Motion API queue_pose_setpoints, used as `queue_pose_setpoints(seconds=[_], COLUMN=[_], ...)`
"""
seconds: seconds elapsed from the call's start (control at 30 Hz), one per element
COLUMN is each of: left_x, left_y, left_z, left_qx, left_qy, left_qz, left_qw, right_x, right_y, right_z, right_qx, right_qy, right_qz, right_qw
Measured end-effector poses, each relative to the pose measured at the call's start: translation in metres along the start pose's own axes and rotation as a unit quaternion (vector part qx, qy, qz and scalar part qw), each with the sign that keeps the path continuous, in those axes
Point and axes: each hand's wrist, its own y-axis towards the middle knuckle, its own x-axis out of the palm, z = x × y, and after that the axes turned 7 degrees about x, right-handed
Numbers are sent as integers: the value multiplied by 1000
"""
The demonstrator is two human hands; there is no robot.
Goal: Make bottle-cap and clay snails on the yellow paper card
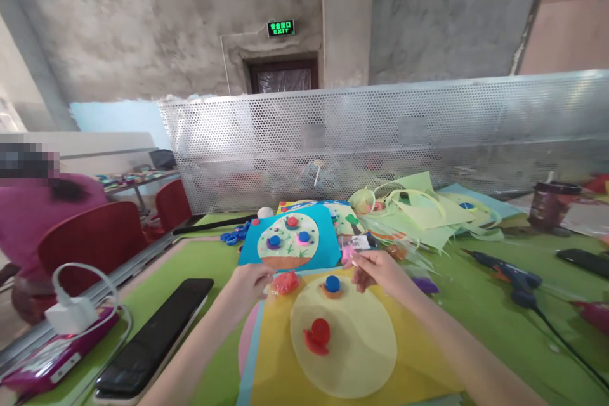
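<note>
My left hand (250, 284) is closed in a pinch on a small clear bag of red clay (285, 282) at the top edge of a yellow sheet (409, 355). My right hand (375, 268) is also pinched, fingers together, on something small I cannot make out, just right of a blue clay snail (332, 285). A pale yellow circle (352, 349) lies on the yellow sheet with a red clay snail (318, 335) on it. Beyond the hands sits a blue card (328, 238) with a finished round clay picture (288, 242).
A black keyboard (152, 339) lies at the left, with a white charger (71, 314) on a pink pouch. A blue glue gun (511, 273) and its cord lie at the right. Green paper scraps (428, 209) pile before a perforated metal screen (380, 133). A person in pink sits far left.
</note>
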Motion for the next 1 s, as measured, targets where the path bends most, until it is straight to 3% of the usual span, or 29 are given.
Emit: queue_pose_setpoints(seconds=[0.1, 0.2, 0.4, 0.5, 0.63, 1.0], left_x=[-1, -8, -12, -8, -11, -17], left_y=[-3, -5, -9, -9, -5, 12], left_z=[2, 3, 13, 14, 2, -34], left_qx=[-27, -31, 59, 78, 55, 47], left_qy=[12, 54, 114, 135, 173, 167], left_qz=[-37, -32, -10, -28, -44, -51], left_qw=[999, 998, 992, 987, 982, 983], right_x=[4, 4, 11, 21, 25, 7], right_y=[0, 0, -2, -8, -13, -6], right_z=[2, 3, 6, 3, -1, 3], right_qx=[-5, -23, -49, -54, -55, -66], right_qy=[-39, -72, -118, -134, -164, -253], right_qz=[0, 9, 11, -2, 15, 51], right_qw=[999, 997, 992, 990, 985, 964])
